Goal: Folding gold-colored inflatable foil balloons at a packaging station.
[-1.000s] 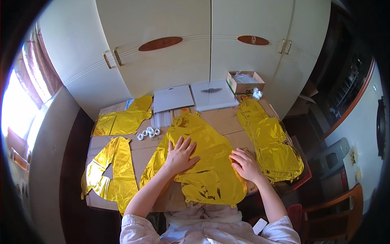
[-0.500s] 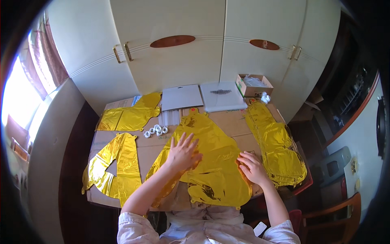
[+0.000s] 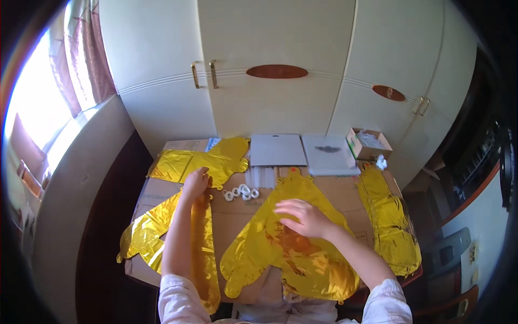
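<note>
The middle gold foil [image 3: 297,248] lies below our right fingers [image 3: 288,204], loosely bent and gripping nothing visible, and the left gold foil [image 3: 147,229] nearer us than our left fingers [image 3: 202,171], pinching or not we cannot tell, so light, flat touches should best spare creases.

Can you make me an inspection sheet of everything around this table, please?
Surface: table covered with brown cardboard.
Job's things: upper-left foil, lower-left foil, middle foil and right foil, all shiny gold.
Clutter: white rolls, grey sheet, clear packet, open box.
Grip: left hand by the upper-left foil's near edge, hold unclear; right hand open over the middle foil, contact unclear.
Cables: nothing seen.
Surroundings: pale cupboard behind, bright window at left.
</note>
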Demonstrator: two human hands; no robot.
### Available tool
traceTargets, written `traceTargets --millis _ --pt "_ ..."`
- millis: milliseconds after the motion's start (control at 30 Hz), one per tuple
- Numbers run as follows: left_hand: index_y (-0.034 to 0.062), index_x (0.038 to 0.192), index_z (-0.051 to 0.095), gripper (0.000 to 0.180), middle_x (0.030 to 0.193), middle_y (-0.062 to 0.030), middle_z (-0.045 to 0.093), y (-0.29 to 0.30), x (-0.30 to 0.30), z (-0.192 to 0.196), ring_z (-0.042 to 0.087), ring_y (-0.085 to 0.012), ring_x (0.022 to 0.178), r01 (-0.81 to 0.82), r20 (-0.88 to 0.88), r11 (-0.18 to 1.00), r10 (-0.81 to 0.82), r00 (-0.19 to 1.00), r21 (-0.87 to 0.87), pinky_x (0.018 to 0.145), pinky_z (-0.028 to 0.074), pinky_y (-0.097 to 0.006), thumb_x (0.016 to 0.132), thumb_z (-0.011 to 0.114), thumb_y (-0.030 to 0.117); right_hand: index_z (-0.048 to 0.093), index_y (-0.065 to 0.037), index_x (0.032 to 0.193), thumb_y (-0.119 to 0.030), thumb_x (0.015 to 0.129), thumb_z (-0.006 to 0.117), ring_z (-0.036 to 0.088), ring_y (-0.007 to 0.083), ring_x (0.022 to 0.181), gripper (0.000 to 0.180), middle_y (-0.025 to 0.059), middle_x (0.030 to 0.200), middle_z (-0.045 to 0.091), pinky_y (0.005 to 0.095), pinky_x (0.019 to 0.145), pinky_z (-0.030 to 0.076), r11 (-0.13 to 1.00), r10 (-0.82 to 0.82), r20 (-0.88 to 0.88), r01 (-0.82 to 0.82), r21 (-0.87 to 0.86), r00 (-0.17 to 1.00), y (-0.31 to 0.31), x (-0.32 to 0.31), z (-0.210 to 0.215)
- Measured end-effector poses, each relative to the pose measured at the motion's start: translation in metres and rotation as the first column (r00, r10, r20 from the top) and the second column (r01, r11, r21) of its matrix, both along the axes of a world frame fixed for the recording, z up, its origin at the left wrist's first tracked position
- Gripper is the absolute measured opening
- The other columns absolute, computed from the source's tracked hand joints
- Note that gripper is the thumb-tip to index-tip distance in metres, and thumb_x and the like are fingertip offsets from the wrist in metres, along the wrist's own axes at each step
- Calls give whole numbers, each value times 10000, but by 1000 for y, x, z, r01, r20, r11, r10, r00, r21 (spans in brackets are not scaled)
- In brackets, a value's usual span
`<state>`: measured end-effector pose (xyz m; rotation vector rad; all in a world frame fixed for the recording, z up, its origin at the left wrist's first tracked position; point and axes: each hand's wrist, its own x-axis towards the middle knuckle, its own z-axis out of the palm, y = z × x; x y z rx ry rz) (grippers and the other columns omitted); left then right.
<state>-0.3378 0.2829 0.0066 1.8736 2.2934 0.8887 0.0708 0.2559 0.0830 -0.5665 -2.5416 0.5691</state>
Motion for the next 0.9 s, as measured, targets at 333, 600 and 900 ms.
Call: traceTargets --millis 333,600,900 --pt "26 1193 591 311 994 -145 715 3 -10 -22 637 -352 992 13 327 996 -40 944 85 885 497 -422 908 501 111 675 -56 999 -260 865 607 640 286 1047 254 119 1087 672 402 878 527 938 -24 323 -91 334 946 96 -240 -57" --pt "5 1168 599 364 1051 -175 701 -3 -17 -19 670 -313 987 39 520 985 -122 845 168 885 521 -371 809 569 58 677 -106 854 -185 833 571 697 262 827 134 86 853 701 403 701 566 880 -72 418 -140 454 906 111 -270 -65" --pt "-11 966 692 210 961 -181 687 -8 -16 -7 662 -350 860 9 338 981 -75 938 192 793 522 -390 801 662 115 688 -158 1017 -366 927 566 683 278 915 257 71 966 718 420 827 529 958 -49 334 -51 284 941 127 -274 -33"
